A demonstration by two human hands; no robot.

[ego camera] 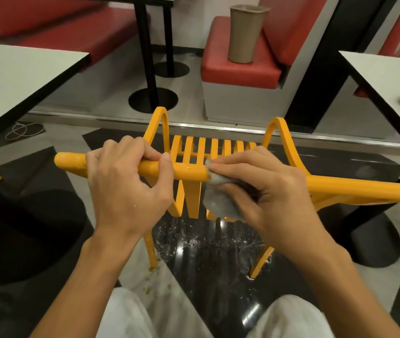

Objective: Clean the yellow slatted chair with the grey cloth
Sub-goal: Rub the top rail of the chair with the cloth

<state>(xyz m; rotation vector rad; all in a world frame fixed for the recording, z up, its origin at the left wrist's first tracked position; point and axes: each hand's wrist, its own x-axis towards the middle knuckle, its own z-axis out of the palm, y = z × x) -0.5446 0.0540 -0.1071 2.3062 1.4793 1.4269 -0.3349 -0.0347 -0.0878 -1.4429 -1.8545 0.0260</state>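
At the far left a white table ran along the edge of the scene, and beside it the yellow slatted chair stood on the dark, glossy floor just in front of the person, its back toward them and its top rail running across the middle. The left end of the rail looked patchy and dull. The left hand gripped the rail just right of that end, fingers curled over the top and thumb pressed on the near side, steadying the chair. Between the hands the rail carried a wet sheen, which suggested that stretch had been wiped. To its right the grey cloth was bunched against the rail, touching it and hanging below, and the right hand clamped it there, fingers laid over the top. Beyond, the right end of the rail, the slats, the arm loops and the legs showed no clear sign of wiping, so the job seemed to be in an early-to-middle stage. Small crumbs lay on the floor near the left leg. At the far right stood a second white table.
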